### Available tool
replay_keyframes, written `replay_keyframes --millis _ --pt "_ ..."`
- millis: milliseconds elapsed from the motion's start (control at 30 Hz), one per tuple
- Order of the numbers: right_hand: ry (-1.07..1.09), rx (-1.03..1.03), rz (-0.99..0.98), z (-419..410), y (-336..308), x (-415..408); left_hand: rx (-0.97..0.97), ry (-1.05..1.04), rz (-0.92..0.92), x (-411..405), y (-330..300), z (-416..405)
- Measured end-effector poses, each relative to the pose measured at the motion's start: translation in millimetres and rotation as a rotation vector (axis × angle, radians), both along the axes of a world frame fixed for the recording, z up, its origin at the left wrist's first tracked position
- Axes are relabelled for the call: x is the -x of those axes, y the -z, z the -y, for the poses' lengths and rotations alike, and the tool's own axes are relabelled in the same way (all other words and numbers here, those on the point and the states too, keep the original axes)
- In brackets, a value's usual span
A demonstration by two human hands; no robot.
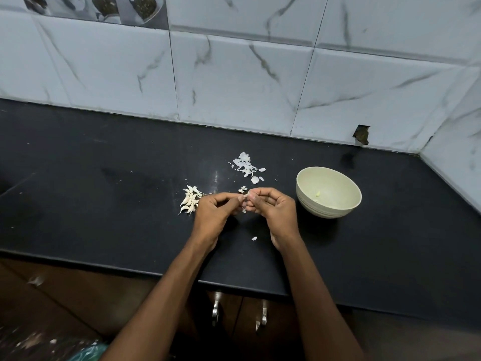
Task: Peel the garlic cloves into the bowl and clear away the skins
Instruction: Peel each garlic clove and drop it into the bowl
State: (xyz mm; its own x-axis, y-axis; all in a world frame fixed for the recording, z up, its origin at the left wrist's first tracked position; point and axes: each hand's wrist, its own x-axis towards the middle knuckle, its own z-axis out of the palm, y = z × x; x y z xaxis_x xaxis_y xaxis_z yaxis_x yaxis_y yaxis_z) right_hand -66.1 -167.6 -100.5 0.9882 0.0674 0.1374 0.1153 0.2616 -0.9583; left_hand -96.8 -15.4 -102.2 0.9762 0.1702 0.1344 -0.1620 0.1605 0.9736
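clove (pixel 245 196) | small, pale, seemingly part-skinned | pinched between both hands

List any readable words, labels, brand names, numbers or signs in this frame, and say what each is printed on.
None can be read. The bowl shows no print, the black counter is unmarked, and the decorative wall tiles at the top left carry pictures only, with no lettering visible.
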Motion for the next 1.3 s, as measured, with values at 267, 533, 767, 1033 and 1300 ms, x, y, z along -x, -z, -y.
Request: replay_keyframes --millis 267,533,767,1033,1300 --pt "-0.009 0.055 0.035 -1.8 1.2 -0.6 -0.003 -0.012 0.027 4.4 -6.5 3.4" --pt "-0.017 0.091 0.067 -2.4 1.7 2.4 -0.008 -0.067 0.003 2.8 -3.2 1.9" --pt "0.031 0.296 0.239 -2.6 1.8 8.9 -0.044 -0.129 0.004 6.5 -8.0 5.5" --pt "0.23 0.797 0.623 -12.2 11.0 11.5 -0.349 -0.3 0.029 9.9 -2.3 9.7" --pt "0.092 0.31 0.27 -4.7 3.7 6.7 -0.067 -0.103 0.002 12.5 -11.2 3.7"
